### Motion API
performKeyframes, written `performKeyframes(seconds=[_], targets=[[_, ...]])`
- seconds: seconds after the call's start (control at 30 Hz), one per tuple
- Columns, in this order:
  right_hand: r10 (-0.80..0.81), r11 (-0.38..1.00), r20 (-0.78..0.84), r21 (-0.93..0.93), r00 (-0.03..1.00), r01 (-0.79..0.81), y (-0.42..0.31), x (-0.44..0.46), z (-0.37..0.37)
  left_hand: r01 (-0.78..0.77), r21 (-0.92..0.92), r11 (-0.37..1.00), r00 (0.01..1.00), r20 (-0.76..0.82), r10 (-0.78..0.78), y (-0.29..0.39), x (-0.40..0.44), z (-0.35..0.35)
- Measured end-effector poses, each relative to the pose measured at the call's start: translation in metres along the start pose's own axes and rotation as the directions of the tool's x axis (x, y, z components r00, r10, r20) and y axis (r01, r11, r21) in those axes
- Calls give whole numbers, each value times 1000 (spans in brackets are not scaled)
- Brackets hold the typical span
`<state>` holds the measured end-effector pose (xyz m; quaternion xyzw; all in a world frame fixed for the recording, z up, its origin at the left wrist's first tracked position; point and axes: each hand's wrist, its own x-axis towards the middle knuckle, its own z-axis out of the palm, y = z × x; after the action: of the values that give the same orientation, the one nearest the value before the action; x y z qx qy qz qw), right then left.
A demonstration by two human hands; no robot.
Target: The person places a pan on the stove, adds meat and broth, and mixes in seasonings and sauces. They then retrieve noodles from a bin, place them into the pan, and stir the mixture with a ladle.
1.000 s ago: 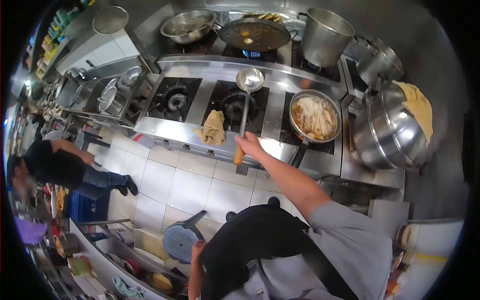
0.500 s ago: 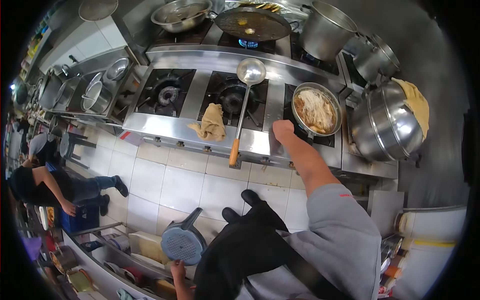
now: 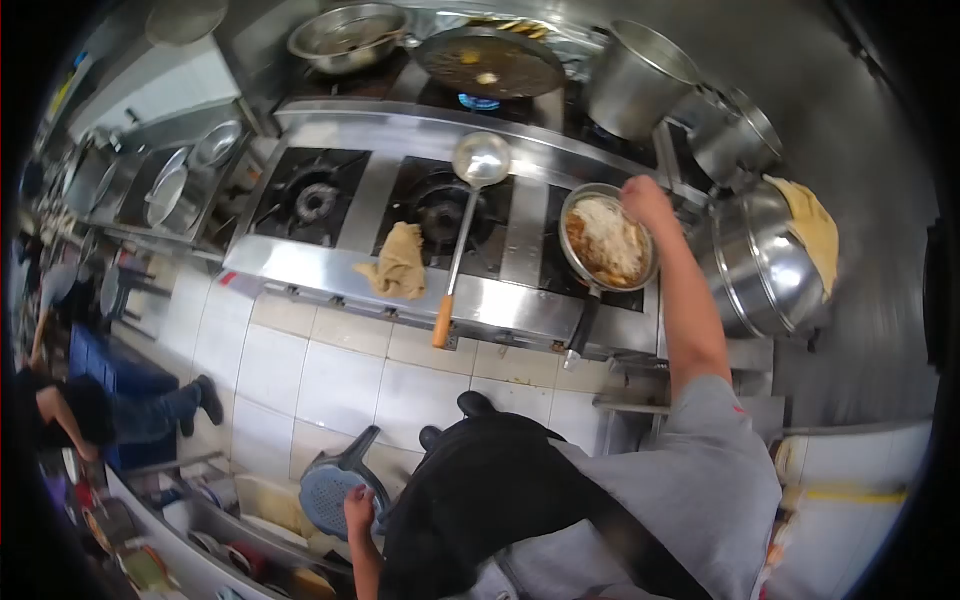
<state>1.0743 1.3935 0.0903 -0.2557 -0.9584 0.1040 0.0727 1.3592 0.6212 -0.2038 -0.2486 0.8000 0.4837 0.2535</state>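
Note:
My right hand [image 3: 648, 200] is over the upper right rim of a pan [image 3: 608, 238] of noodles in brown broth, its fingers closed; what they hold, if anything, is too small to make out. The pan sits on the right front burner, its black handle toward me. My left hand [image 3: 359, 508] hangs low near a blue-grey stool [image 3: 328, 492], fingers curled in, contents hidden. A ladle [image 3: 466, 230] with a wooden handle lies across the middle burner. Left of it, a crumpled tan cloth [image 3: 402, 262] rests on the stove's front edge.
Behind are a wok [image 3: 490, 65] over a blue flame, a metal bowl [image 3: 348, 38] and a tall pot [image 3: 643, 80]. A large steel vessel [image 3: 765, 260] stands at right. Another person [image 3: 90, 410] is at far left, beside a blue bin [image 3: 100, 365].
My right hand let go of the ladle, passed by the stove's front edge and reached up to the pan's far rim. My left hand has risen slightly in view. The other person has shifted.

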Motion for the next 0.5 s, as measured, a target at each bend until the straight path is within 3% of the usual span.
performKeyframes(seconds=[0.03, 0.07, 0.17, 0.2, 0.23, 0.3, 0.37, 0.47, 0.5], targets=[[-72, 997, -83, -45, 994, 68, 23, 17, 15, 32, -40, 999, 999, -13, -32, -7, 0, 0], [-102, 982, -45, -166, 994, 93, -7, 10, -5, -53, 96, 994, 998, -40, 57, -38, 15, 2], [-374, 919, -195, 54, 907, 391, -66, -8, 14, -3, 211, 977, 996, -82, 21, -23, -10, 4], [-448, 825, -243, 260, 860, 503, -92, -15, 34, 24, 210, 977, 997, -82, -7, -22, -22, -1], [-499, 841, 13, 251, 867, 480, -127, -20, 42, 56, 253, 966, 996, -80, -36, -41, -23, -8], [-612, 736, 21, 380, 790, 560, -193, -61, 96, 60, 205, 977, 977, -214, -15, -53, -50, -32], [-772, 601, 206, 544, 601, 586, -262, -120, 149, 114, 48, 992, 937, -338, -91, -67, -75, -68], [-797, 597, 500, 564, 339, 570, -353, -233, 195, 104, -77, 992, 794, -594, -129, -71, -128, -121], [-828, 506, 527, 552, 192, 663, -377, -264, 202, 99, -90, 991, 747, -651, -134, -78, -141, -140]])
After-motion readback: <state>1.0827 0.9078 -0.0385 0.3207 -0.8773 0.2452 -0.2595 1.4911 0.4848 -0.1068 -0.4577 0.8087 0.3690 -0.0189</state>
